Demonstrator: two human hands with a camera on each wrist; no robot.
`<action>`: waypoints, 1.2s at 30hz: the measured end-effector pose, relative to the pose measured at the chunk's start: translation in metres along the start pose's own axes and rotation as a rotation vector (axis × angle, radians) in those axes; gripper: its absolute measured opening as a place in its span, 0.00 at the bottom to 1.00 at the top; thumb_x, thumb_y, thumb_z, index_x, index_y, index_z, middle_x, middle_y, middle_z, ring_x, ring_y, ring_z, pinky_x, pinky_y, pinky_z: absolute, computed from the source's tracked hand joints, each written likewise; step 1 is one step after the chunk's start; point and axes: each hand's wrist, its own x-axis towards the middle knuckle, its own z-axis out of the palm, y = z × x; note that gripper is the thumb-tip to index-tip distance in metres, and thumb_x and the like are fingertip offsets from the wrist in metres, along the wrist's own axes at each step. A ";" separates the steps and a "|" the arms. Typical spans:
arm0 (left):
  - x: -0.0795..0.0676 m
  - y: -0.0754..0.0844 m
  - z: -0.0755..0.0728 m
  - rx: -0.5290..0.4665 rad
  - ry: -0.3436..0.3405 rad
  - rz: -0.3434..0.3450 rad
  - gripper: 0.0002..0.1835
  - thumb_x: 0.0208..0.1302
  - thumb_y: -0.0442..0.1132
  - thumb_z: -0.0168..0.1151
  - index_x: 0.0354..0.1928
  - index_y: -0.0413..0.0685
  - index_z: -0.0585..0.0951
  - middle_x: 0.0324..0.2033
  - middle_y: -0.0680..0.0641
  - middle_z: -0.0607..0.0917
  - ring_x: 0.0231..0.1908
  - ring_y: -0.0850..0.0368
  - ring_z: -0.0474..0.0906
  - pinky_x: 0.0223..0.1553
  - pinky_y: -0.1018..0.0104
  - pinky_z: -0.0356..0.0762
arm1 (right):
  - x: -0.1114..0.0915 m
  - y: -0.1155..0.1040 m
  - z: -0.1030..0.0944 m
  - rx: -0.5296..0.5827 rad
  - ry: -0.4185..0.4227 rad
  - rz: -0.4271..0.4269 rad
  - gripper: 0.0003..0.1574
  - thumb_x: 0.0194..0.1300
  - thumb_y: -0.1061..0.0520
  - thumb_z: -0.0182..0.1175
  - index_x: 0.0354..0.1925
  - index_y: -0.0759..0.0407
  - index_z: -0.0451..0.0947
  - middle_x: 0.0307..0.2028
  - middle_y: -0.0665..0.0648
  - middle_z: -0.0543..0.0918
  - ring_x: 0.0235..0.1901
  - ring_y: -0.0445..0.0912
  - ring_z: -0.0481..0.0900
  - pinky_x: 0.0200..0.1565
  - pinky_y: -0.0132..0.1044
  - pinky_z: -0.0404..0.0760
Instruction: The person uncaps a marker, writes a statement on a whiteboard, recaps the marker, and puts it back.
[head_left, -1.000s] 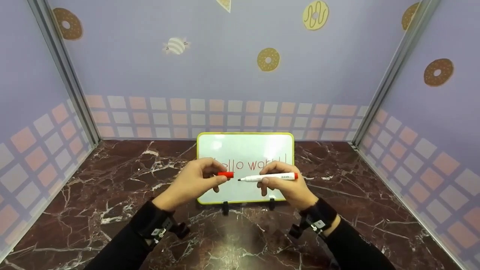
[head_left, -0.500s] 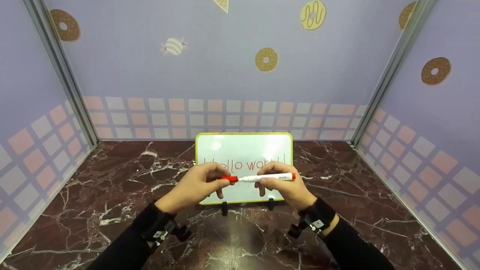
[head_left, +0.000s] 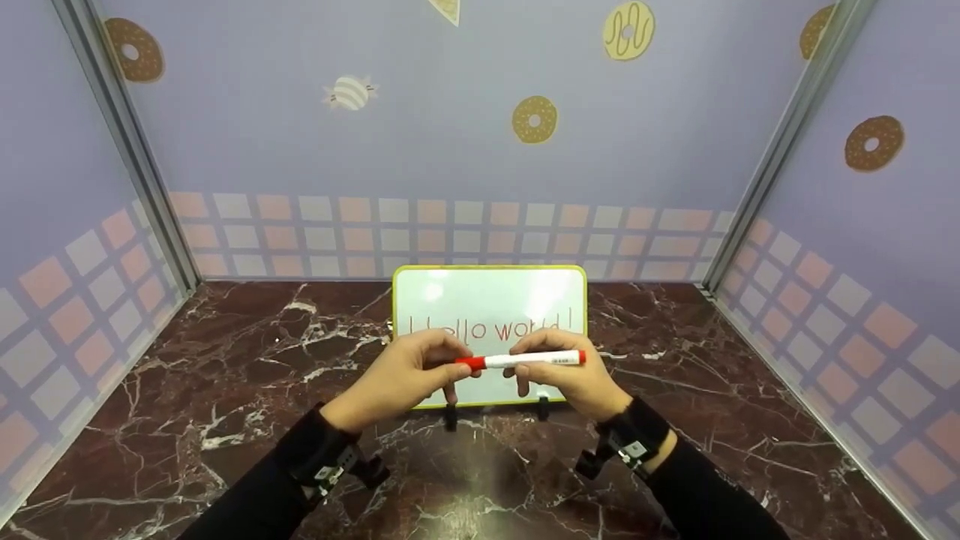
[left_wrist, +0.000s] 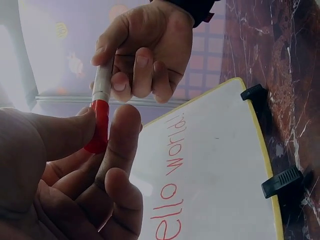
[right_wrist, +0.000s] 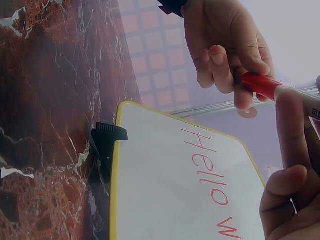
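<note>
My left hand (head_left: 412,371) pinches the red cap (head_left: 471,363) of a marker between thumb and fingers. The cap sits over the tip end of the white marker (head_left: 529,360), in line with its barrel. From the other side, my right hand (head_left: 566,371) grips the barrel, whose red end plug points right. Cap and barrel meet with no gap in the left wrist view, where the cap (left_wrist: 100,125) shows below the barrel. Behind both hands stands a yellow-rimmed whiteboard (head_left: 491,292) with "Hello world!" written on it in red; the hands partly hide it in the head view.
Two black feet (head_left: 450,417) hold up the whiteboard's lower edge on a dark red marbled tabletop (head_left: 247,450). Pale purple walls with a checkered band (head_left: 375,232) enclose the table at the back and both sides.
The left hand has moved right with the cap, from apart from the marker's tip to over it. The dark tip is now covered. The right hand has stayed almost in place.
</note>
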 end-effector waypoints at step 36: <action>-0.001 -0.003 0.001 -0.025 -0.030 0.208 0.06 0.77 0.30 0.71 0.50 0.36 0.89 0.39 0.45 0.95 0.35 0.45 0.93 0.32 0.55 0.92 | -0.003 -0.011 -0.009 -0.571 -0.043 -0.113 0.10 0.72 0.71 0.71 0.50 0.66 0.92 0.30 0.58 0.88 0.24 0.34 0.74 0.27 0.27 0.76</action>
